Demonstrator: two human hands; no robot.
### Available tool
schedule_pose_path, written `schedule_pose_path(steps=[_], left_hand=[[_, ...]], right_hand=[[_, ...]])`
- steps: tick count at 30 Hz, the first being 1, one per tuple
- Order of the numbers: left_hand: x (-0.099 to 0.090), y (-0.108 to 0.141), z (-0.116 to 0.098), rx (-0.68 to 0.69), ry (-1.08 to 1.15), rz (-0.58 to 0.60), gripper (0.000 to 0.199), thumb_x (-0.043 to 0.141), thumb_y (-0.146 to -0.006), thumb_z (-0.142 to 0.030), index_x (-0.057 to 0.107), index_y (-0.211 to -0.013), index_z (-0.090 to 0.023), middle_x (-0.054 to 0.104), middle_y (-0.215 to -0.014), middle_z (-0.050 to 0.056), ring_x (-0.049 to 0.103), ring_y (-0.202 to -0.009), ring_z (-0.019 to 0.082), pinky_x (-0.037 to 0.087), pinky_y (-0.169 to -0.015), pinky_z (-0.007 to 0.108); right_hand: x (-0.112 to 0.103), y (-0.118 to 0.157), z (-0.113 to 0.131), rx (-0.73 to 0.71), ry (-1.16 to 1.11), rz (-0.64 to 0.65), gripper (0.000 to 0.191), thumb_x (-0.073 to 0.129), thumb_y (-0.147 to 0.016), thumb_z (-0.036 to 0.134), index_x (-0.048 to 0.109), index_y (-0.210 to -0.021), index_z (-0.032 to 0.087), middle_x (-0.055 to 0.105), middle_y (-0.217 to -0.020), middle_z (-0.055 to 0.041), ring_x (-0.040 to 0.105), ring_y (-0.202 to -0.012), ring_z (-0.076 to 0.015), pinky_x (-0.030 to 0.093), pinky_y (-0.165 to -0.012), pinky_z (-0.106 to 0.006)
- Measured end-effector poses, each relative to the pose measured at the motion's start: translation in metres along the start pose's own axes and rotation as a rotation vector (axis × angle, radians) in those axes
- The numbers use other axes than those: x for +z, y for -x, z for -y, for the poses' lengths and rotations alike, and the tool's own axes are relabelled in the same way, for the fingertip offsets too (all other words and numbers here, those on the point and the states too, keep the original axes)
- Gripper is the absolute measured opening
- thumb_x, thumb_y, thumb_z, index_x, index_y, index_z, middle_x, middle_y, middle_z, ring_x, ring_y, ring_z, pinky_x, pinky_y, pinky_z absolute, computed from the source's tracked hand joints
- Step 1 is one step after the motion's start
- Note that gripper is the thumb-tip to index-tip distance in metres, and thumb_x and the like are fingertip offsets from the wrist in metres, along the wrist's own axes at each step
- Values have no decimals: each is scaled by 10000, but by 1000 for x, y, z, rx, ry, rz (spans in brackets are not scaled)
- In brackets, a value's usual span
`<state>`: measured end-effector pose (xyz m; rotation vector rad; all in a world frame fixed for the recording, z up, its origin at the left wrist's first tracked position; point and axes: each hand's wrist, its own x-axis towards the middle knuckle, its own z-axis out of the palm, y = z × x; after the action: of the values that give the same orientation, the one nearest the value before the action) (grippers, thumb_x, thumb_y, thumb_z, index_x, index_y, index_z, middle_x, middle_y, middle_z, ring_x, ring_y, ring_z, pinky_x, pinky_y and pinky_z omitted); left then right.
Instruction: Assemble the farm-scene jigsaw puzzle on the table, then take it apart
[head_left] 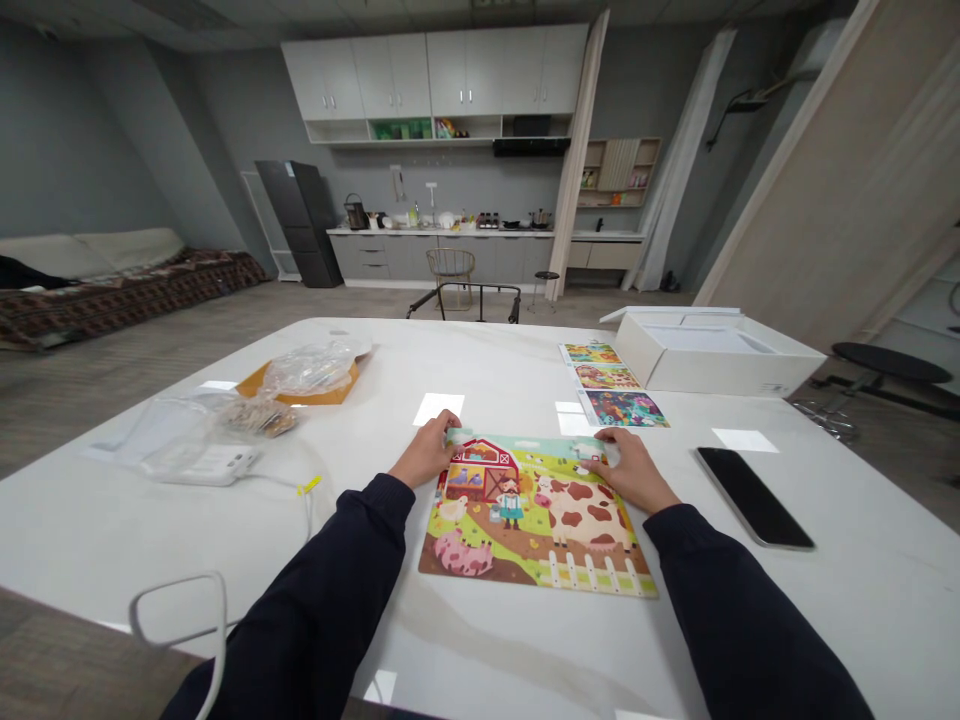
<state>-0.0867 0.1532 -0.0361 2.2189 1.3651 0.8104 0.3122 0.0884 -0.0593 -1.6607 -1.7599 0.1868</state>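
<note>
Left hand [426, 452] pinching top edge of farm puzzle [534, 520], right hand [631, 470] pinching same edge

You get fairly dim, even indoor light from overhead, with rectangular glare patches [438, 408] shining on the white surface [187, 560]. Shadows stay soft, focus holds throughout, and the wide lens bends the frame's edges.
</note>
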Motion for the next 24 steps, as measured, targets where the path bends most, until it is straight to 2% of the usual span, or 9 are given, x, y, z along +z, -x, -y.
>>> schedule_pose_path(steps=[3,9,13,16,18,20,24], left_hand=[[-4,2,-5,23,53,23,301,650,-813,-225,538,-1090,-259,678,-932,-6,620,-779,190,488,-717,318],[-10,7,-16,236,-91,56,197,577,-867,-157,705,-985,-251,696,-965,46,651,-932,225,513,-849,354],[-14,9,-15,263,-76,5,188,570,-920,-203,741,-985,-246,708,-963,55,651,-929,221,518,-838,346],[-19,9,-11,232,-11,-67,198,595,-930,-260,723,-1079,-233,717,-983,48,639,-852,195,516,-797,331],[-23,10,-8,167,41,-74,295,650,-895,-300,700,-1178,-233,712,-945,30,621,-786,177,517,-775,321],[-27,11,-5,80,110,0,387,705,-844,-342,699,-1215,-229,693,-874,11,604,-732,167,516,-730,306],[-31,15,0,-31,153,201,426,773,-760,-408,760,-1134,-202,677,-802,14,587,-679,173,490,-636,291]], right_hand=[[-1,1,4,22,-36,-13,459,770,-701,480,577,-1038,236,687,-1047,-83,627,-1004,-301,496,-907,-434],[-10,4,20,78,-100,37,479,767,-718,442,563,-1113,266,676,-945,-32,654,-866,-259,507,-825,-384],[-12,5,26,61,-143,47,413,713,-775,408,602,-1146,265,670,-865,-18,664,-849,-253,497,-801,-366],[-14,3,27,71,-192,-4,353,694,-791,408,613,-1098,255,680,-841,-18,662,-840,-248,491,-787,-361],[-19,2,27,88,-251,-31,333,691,-795,428,603,-1058,244,682,-785,-8,655,-777,-235,485,-762,-356],[-25,2,26,101,-305,-34,341,691,-798,462,591,-1029,233,668,-708,5,640,-701,-222,476,-716,-347],[-35,11,21,132,-319,35,361,716,-772,501,594,-977,230,658,-653,6,620,-636,-211,470,-649,-334]])
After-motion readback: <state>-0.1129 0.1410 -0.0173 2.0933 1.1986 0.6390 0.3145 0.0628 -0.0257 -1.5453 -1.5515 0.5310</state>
